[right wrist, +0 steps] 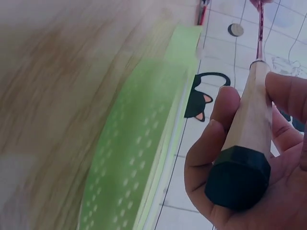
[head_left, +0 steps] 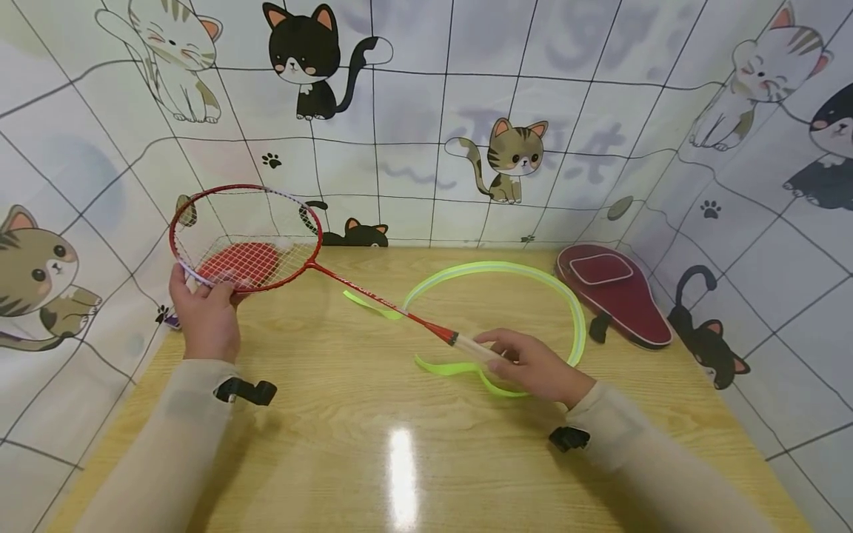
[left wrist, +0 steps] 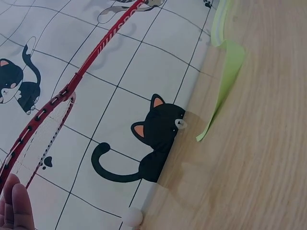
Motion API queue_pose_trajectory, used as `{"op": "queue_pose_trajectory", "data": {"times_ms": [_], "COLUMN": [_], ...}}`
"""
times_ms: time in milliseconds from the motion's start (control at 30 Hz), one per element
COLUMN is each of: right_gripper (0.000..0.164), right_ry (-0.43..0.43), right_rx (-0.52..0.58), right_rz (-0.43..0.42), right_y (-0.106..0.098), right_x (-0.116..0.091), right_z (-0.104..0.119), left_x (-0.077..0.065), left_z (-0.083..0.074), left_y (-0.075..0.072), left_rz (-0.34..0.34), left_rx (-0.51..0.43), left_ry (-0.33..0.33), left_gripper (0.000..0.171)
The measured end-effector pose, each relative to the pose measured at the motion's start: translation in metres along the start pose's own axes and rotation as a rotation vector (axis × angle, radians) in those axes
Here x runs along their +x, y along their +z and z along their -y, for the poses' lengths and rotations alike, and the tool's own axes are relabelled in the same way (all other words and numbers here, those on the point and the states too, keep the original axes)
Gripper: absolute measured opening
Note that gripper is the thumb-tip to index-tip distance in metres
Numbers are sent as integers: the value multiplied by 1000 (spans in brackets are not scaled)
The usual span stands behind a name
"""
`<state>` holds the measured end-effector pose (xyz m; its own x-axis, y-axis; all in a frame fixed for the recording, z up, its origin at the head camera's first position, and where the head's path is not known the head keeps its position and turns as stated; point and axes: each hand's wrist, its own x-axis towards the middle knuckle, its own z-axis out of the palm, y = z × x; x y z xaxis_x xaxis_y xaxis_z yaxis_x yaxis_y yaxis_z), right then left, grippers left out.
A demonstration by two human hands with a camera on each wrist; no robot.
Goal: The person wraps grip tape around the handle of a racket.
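A red-and-white badminton racket (head_left: 365, 292) is held above the table, its head to the left and its handle to the right. My left hand (head_left: 209, 326) holds the lower left rim of the head, fingers at the frame. My right hand (head_left: 540, 366) grips the pale bare handle (head_left: 474, 348), fingers curled round it. In the right wrist view the dark butt cap (right wrist: 238, 177) faces the camera. Beneath and behind the handle, a light green perforated grip tape (head_left: 578, 326) forms a large loop on the table, its ends twisted.
Seen through the strings, a red rounded object (head_left: 243, 263) lies on the table (head_left: 320, 429); its kind is unclear. At the back right rests a dark red zipped paddle case (head_left: 616, 307). Walls with cat drawings (head_left: 413, 111) enclose the back and both sides.
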<state>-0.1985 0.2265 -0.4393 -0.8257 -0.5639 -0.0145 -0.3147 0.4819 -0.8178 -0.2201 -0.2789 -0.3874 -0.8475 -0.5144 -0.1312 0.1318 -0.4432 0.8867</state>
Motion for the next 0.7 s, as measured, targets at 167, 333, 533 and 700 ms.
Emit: {"op": "queue_pose_trajectory", "data": {"times_ms": [167,333,533,700], "right_gripper": [40,39,40,40], "right_ry": [-20,-9,-16,-31], "right_rx": [30,75,88,78], "right_rz": [-13,-23,-40,-48], "right_y": [8,13,20,25], "right_x": [4,3,4,7], "right_z": [5,8,9,13], "left_x": [5,0,-22,-55], "left_z": [-2,5,32,59], "left_y": [4,8,25,49], "left_rz": [-55,-10,53,209], "left_rx": [-13,-90,-96,138], "left_ry": [6,-5,21,-45], "left_gripper": [81,82,94,94]}}
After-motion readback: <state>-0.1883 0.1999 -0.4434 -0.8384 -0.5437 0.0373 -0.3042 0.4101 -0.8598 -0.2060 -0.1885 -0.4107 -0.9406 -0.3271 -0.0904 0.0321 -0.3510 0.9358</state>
